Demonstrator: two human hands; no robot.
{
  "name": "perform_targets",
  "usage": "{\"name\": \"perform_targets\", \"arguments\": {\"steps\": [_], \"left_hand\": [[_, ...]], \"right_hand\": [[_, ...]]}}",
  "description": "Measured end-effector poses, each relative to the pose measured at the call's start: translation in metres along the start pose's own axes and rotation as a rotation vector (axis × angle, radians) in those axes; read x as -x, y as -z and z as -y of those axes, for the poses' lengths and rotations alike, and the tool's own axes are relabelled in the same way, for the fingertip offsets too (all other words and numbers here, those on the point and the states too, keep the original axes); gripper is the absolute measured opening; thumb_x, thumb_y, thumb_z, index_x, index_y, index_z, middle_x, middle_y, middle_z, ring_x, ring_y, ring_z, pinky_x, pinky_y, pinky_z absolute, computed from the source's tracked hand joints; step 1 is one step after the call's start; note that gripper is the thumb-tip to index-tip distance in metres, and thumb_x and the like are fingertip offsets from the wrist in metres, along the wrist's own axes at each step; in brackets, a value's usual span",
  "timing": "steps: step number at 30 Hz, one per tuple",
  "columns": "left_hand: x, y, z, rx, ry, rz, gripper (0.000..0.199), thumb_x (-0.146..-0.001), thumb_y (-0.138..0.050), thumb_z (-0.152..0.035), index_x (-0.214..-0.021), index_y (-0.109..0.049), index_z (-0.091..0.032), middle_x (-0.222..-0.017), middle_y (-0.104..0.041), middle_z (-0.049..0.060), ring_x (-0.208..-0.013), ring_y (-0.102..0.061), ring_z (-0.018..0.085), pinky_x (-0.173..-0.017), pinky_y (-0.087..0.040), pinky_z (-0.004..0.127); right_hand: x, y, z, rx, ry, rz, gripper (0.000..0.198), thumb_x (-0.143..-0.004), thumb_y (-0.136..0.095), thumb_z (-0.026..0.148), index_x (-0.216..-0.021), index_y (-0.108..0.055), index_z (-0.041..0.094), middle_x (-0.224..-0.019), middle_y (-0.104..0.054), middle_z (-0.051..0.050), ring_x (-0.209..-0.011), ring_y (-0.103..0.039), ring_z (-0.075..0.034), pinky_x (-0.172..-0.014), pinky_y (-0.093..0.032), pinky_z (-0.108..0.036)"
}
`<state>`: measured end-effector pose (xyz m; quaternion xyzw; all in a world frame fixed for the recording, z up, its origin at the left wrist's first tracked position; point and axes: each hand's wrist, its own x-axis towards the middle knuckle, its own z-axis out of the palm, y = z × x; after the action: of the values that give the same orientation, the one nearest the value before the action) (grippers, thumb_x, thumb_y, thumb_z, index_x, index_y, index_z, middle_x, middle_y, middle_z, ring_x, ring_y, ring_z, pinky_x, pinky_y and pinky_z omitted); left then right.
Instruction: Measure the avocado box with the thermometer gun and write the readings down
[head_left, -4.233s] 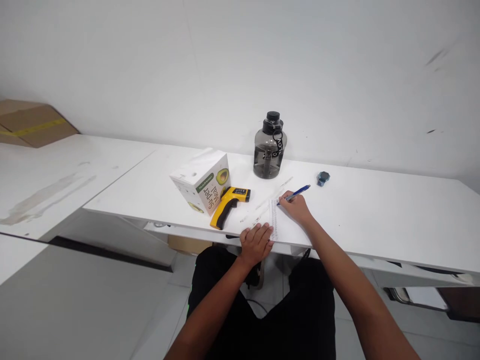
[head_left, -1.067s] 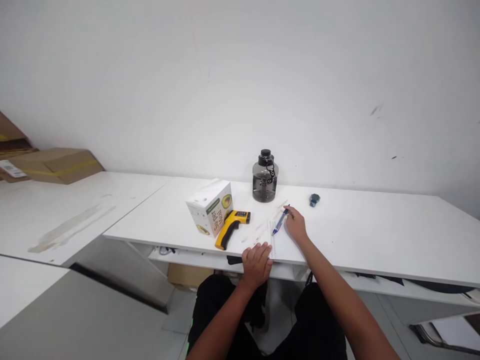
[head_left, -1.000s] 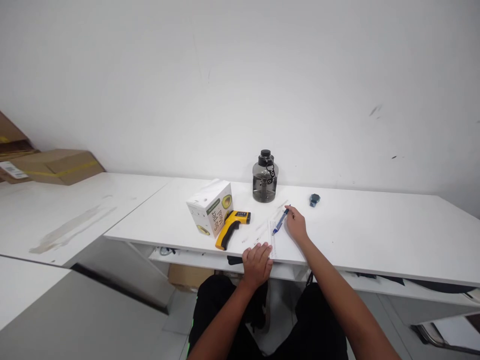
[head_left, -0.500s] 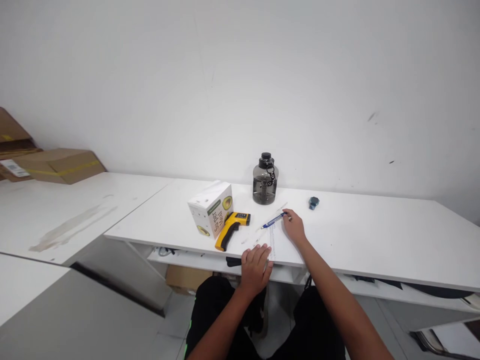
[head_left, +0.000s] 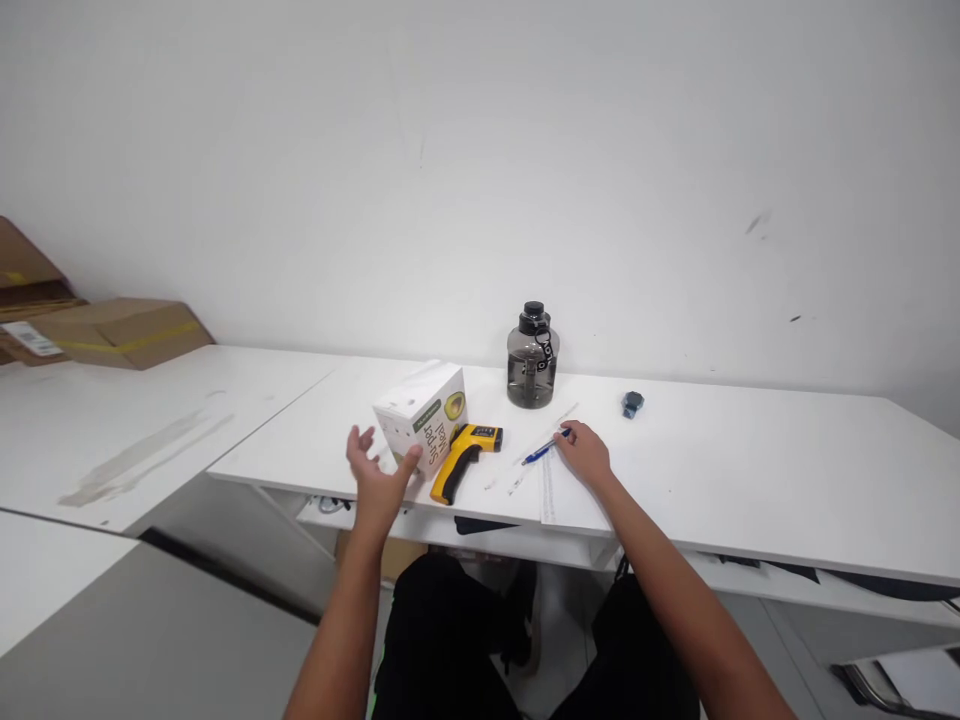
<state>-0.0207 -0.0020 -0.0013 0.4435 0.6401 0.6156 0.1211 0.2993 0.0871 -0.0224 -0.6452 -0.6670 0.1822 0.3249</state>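
My left hand (head_left: 381,478) is open, thumb and fingers spread around the near lower side of a white box (head_left: 416,400) printed with avocados and "Super Meal"; whether it touches the box I cannot tell. A yellow and black infrared thermometer gun (head_left: 466,455) rests against the box's right side. On the desk, my right hand (head_left: 585,452) is closed on the back end of a blue pen (head_left: 545,448), whose tip points left. Under the pen and hand lies a white sheet of paper (head_left: 574,500) with faint print.
Behind the paper a dark see-through water jug (head_left: 531,375) stands near the wall. A wristwatch (head_left: 632,403) lies to its right on the white desk (head_left: 765,460). Cardboard boxes (head_left: 127,330) sit at the far left. An open shelf (head_left: 517,540) runs below the desktop.
My left hand has left the front edge of the desk, moved left to the avocado box and spread its fingers. My right hand stays in place with the pen.
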Motion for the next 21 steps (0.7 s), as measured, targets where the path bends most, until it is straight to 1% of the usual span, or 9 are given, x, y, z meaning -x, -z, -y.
{"name": "perform_targets", "arguments": {"steps": [2,3,4,7,10,14,17,19,21], "left_hand": [[-0.015,-0.005,0.014,0.158,0.087,0.207,0.082,-0.074,-0.063,-0.051,-0.139,-0.021,-0.023,-0.136,-0.046,0.014,-0.120,-0.051,0.026,-0.098,-0.045,0.046],[-0.017,-0.007,0.021,0.192,0.096,0.276,0.079,-0.074,-0.062,-0.051,-0.137,-0.025,-0.022,-0.134,-0.048,0.014,-0.118,-0.052,0.026,-0.096,-0.047,0.045],[-0.017,-0.009,0.027,0.192,0.087,0.306,0.080,-0.072,-0.065,-0.051,-0.136,-0.027,-0.022,-0.134,-0.049,0.014,-0.119,-0.052,0.026,-0.096,-0.047,0.044],[-0.008,-0.013,0.034,0.018,0.041,0.270,0.100,-0.061,-0.076,-0.046,-0.139,-0.019,-0.022,-0.140,-0.042,0.014,-0.123,-0.049,0.027,-0.097,-0.046,0.042],[0.000,-0.016,0.027,-0.201,0.064,0.220,0.111,-0.059,-0.077,-0.047,-0.143,-0.009,-0.023,-0.142,-0.040,0.016,-0.122,-0.050,0.030,-0.095,-0.047,0.043],[0.004,-0.018,0.014,-0.355,0.051,0.146,0.101,-0.066,-0.069,-0.056,-0.143,-0.012,-0.025,-0.140,-0.044,0.014,-0.120,-0.051,0.034,-0.089,-0.047,0.046],[0.007,-0.017,0.009,-0.384,0.011,0.107,0.093,-0.070,-0.063,-0.059,-0.141,-0.017,-0.022,-0.137,-0.047,0.015,-0.118,-0.052,0.034,-0.086,-0.047,0.045],[0.009,-0.017,0.009,-0.389,-0.009,0.095,0.089,-0.071,-0.061,-0.059,-0.140,-0.020,-0.020,-0.134,-0.049,0.016,-0.116,-0.054,0.034,-0.084,-0.048,0.043],[0.010,-0.017,0.010,-0.395,-0.023,0.084,0.087,-0.072,-0.060,-0.058,-0.139,-0.021,-0.019,-0.131,-0.051,0.017,-0.114,-0.055,0.034,-0.082,-0.048,0.042]], "right_hand": [[-0.001,0.000,-0.001,0.027,0.005,0.014,0.027,-0.084,-0.048,0.038,-0.101,-0.063,0.024,-0.083,-0.064,-0.001,-0.077,-0.059,-0.018,-0.067,-0.040,-0.029],[-0.002,0.000,-0.001,0.032,0.009,0.020,0.025,-0.085,-0.048,0.038,-0.099,-0.064,0.024,-0.081,-0.064,-0.001,-0.077,-0.059,-0.018,-0.066,-0.040,-0.029],[-0.002,-0.001,-0.002,0.032,0.011,0.023,0.024,-0.085,-0.048,0.038,-0.097,-0.064,0.025,-0.080,-0.064,0.000,-0.076,-0.059,-0.018,-0.065,-0.040,-0.029],[-0.003,-0.002,-0.003,0.029,0.009,0.029,0.024,-0.085,-0.048,0.039,-0.097,-0.064,0.026,-0.075,-0.064,0.000,-0.075,-0.059,-0.019,-0.064,-0.040,-0.028],[-0.002,-0.005,-0.002,0.067,0.016,0.025,0.030,-0.086,-0.046,0.040,-0.108,-0.061,0.026,-0.073,-0.064,0.000,-0.077,-0.061,-0.020,-0.065,-0.040,-0.029],[-0.005,-0.003,0.001,0.186,0.063,0.079,0.043,-0.090,-0.040,0.042,-0.129,-0.050,0.025,-0.084,-0.068,-0.005,-0.083,-0.063,-0.024,-0.068,-0.040,-0.032],[-0.012,0.010,0.013,0.276,0.068,0.175,0.052,-0.089,-0.043,0.042,-0.137,-0.042,0.020,-0.094,-0.069,-0.009,-0.089,-0.063,-0.027,-0.068,-0.041,-0.032],[-0.012,0.019,0.030,0.319,0.072,0.143,0.052,-0.088,-0.046,0.039,-0.136,-0.043,0.018,-0.096,-0.069,-0.011,-0.092,-0.063,-0.028,-0.068,-0.041,-0.032],[-0.005,0.022,0.057,0.316,0.088,0.032,0.043,-0.091,-0.040,0.039,-0.128,-0.050,0.020,-0.092,-0.070,-0.010,-0.090,-0.064,-0.026,-0.068,-0.041,-0.031]]}}
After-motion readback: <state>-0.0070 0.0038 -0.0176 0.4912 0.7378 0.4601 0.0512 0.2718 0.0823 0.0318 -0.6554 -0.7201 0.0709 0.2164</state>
